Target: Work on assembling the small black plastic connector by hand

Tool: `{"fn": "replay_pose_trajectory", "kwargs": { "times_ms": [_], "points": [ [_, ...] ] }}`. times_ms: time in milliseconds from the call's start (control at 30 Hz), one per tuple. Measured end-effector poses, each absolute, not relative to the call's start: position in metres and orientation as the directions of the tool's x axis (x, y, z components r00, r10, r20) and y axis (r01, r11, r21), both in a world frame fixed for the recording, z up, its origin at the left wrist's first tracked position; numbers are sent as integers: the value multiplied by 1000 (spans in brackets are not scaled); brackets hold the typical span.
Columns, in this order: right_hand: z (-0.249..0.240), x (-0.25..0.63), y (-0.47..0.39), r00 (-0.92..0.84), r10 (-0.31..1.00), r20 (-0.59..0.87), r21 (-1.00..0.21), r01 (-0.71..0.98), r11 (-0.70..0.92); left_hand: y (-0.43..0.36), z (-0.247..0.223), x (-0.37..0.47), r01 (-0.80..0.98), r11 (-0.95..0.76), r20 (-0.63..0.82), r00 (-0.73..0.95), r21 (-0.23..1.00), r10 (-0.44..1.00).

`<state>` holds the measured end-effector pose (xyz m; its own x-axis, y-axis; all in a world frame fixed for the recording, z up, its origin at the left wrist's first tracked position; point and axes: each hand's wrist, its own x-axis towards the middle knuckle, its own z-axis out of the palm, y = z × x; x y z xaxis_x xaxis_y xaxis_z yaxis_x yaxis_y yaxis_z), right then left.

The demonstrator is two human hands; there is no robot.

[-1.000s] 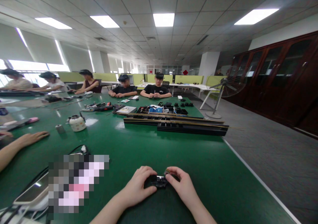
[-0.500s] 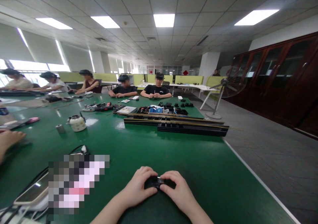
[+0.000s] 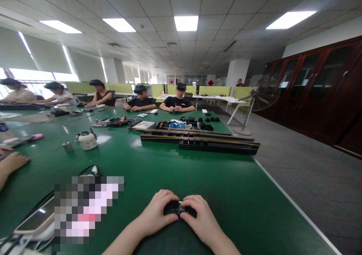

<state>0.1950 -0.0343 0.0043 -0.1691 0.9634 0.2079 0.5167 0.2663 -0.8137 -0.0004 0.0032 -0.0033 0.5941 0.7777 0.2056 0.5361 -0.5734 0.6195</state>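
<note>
Low in the head view, my left hand [image 3: 160, 211] and my right hand [image 3: 199, 214] meet over the green table [image 3: 135, 168]. Between them is a small black part [image 3: 175, 208] with a light, shiny spot near its top. The thumb and fingers of my left hand pinch its left side. My right hand grips the right side in the same way, its fingertips almost touching those of the left. Much of the part is covered by my fingers, so its exact kind cannot be made out.
Long black rails [image 3: 217, 148] with thin brass-coloured rods lie across the table ahead. A cream pot [image 3: 87, 140] and a grey metal cylinder [image 3: 67, 147] stand to the left. Nearer are a phone [image 3: 35, 215] and cables. Another person's hand [image 3: 14, 162] rests at the left edge.
My right hand has shifted very slightly left on the black part, while my left hand stays in place. At the left edge, more of another person's hands shows.
</note>
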Motion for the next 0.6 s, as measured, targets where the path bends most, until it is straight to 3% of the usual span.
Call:
{"fn": "replay_pose_trajectory", "kwargs": {
  "times_ms": [600],
  "points": [
    [2,196,-33,-129,965,228,-847,463,262,3,-3,-1,543,-564,205,582,622,787]
  ]
}}
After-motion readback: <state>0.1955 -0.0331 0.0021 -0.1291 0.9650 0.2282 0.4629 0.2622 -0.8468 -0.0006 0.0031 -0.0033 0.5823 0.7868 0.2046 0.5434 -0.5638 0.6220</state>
